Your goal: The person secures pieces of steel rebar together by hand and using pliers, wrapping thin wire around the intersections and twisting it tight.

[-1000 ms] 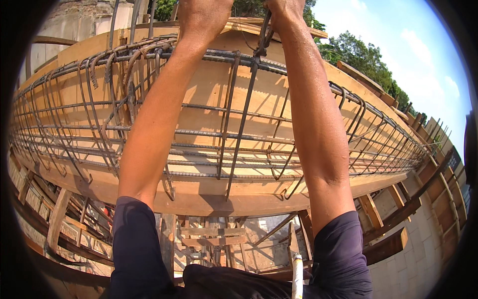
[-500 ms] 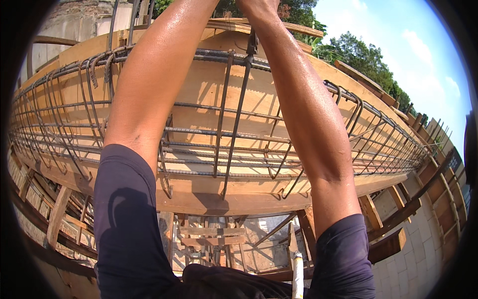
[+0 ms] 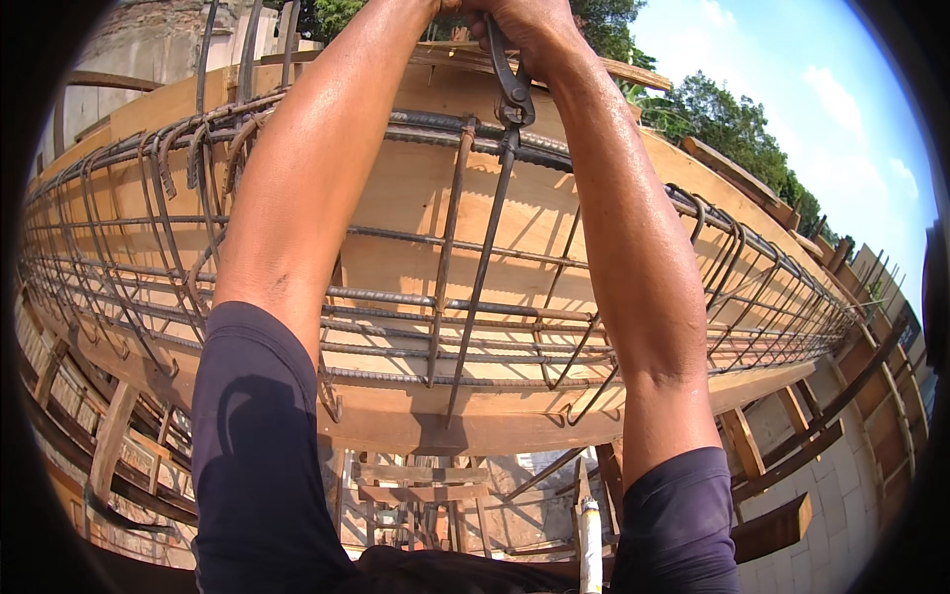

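Observation:
My right hand (image 3: 539, 32), at the upper edge, is closed around the dark metal pincers (image 3: 513, 87). Their jaws point down and sit at the top reinforcing bar (image 3: 427, 123), right where a thin upright stirrup (image 3: 483, 262) meets it. Only a sliver of my left hand (image 3: 448, 6) shows beside the right one; its fingers are cut off by the picture's edge. Just left of the jaws, another rusty stirrup (image 3: 452, 218) hooks over the same bar. Both my arms reach forward over the steel cage.
Wooden formwork boards (image 3: 396, 183) stand behind the cage, with a timber beam (image 3: 475, 433) below it. Scaffold timbers (image 3: 421, 492) lie far beneath. Upright bars (image 3: 247, 54) rise at the upper left. A white stick-like thing (image 3: 591, 544) stands near my body.
The cage, hands and pincers appear lower in the picture, so the pincers' jaws and handle show more plainly. My right forearm has shifted slightly rightward.

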Tool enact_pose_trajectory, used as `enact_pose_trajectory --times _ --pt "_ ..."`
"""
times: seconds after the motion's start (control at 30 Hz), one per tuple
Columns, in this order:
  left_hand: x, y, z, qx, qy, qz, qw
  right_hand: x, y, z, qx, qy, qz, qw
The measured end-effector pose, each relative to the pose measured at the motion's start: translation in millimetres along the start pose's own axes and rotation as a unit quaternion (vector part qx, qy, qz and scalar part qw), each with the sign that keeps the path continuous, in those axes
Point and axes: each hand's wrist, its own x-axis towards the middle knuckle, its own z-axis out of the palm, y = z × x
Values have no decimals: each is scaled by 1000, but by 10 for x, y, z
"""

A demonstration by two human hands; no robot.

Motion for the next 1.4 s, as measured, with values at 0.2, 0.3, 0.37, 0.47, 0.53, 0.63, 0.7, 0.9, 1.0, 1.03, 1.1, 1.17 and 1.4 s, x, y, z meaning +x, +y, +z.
enact_pose_trajectory --times 0.2,0.3,0.37,0.47,0.53,0.63,0.7,0.9,1.0,1.03,1.1,1.17,1.4 --pt "-62 -51 -56 2 11 -4 1000 -125 -141 47 -47 148 -55 986" --pt "-52 -65 -36 -2 13 -7 1000 -76 -23 46 -194 284 -205 916" --pt "-72 -83 -34 -7 14 -14 1000 -109 -24 -7 -108 239 -194 945" --pt "-122 15 -37 -13 8 -13 1000 -327 -140 -13 102 45 -43 993" --pt "-127 29 -61 -30 -2 -11 999 -379 -159 41 146 -4 30 989" --pt "-75 63 -34 -44 -14 -15 999 -289 -43 76 149 16 23 988" --pt "-55 50 -42 -51 -18 -16 998 -254 2 86 141 17 39 989" --pt "-14 72 -70 -60 -29 -15 998 -125 99 82 99 52 81 990" --pt "38 36 -25 -69 -38 -17 997 -29 201 32 8 83 62 995" --pt "58 14 -5 -74 -37 -16 996 1 244 1 -23 93 52 994" --pt "22 -11 -85 -70 -26 -24 997 -176 88 88 -15 129 30 991" --pt "-10 -13 -106 -74 -26 -29 997 -324 -20 50 -1 97 -54 994" --pt "49 40 -60 -113 -78 -37 990 -381 -167 -117 246 -205 26 947"
